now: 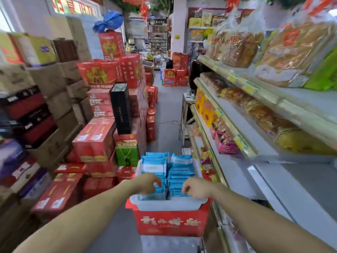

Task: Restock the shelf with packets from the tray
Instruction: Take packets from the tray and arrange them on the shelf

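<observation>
A white tray (167, 204) sits on a red box (169, 223) in the aisle, low in the middle of the head view. Two rows of blue and white packets (180, 170) stand upright in it. My left hand (147, 183) reaches into the near end of the left row, its fingers curled down onto the packets there. My right hand (196, 187) does the same at the near end of the right row. Whether either hand has a firm hold of a packet is hard to tell. The shelf unit (246, 125) runs along the right side.
Stacks of red gift boxes (94, 139) and brown cartons (52, 106) crowd the left side of the aisle. A black box (121, 108) stands on the red stack. The shelves hold bread and snack bags (237, 48). The grey floor (166, 115) runs ahead between them.
</observation>
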`<state>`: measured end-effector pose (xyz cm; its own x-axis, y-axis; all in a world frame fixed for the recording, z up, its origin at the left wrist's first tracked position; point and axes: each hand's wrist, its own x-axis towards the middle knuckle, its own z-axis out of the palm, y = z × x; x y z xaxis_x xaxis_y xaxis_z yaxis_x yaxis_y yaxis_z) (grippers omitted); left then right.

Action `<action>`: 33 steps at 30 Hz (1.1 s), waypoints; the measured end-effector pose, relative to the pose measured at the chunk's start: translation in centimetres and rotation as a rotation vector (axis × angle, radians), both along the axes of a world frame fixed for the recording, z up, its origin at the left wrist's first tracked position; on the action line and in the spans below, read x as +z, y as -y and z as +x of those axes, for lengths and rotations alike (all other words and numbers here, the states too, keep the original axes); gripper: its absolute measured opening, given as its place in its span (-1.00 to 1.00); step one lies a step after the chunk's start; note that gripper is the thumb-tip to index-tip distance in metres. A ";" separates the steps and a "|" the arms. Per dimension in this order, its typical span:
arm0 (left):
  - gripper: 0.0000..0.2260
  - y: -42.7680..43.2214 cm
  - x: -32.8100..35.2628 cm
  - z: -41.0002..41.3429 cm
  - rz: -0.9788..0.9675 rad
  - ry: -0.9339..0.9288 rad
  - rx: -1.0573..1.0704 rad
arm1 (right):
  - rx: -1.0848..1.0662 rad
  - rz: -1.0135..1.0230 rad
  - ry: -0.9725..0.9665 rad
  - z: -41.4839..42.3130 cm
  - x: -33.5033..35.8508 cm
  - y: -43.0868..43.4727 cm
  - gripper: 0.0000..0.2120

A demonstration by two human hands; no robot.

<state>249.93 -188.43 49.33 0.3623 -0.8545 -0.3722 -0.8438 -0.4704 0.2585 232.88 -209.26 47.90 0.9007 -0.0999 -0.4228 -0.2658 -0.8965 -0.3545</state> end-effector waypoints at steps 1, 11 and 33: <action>-0.63 -0.1 -1.1 0.0 0.018 -0.003 0.000 | -0.005 -0.003 -0.005 0.2 -0.8 0.0 -0.60; -0.68 -1.0 -5.6 2.5 0.100 0.024 -0.040 | -0.050 -0.022 -0.036 1.3 -3.6 1.8 -0.57; -0.65 0.0 -7.8 3.3 0.092 -0.021 -0.093 | 0.111 -0.108 -0.188 2.8 -3.7 1.1 -0.42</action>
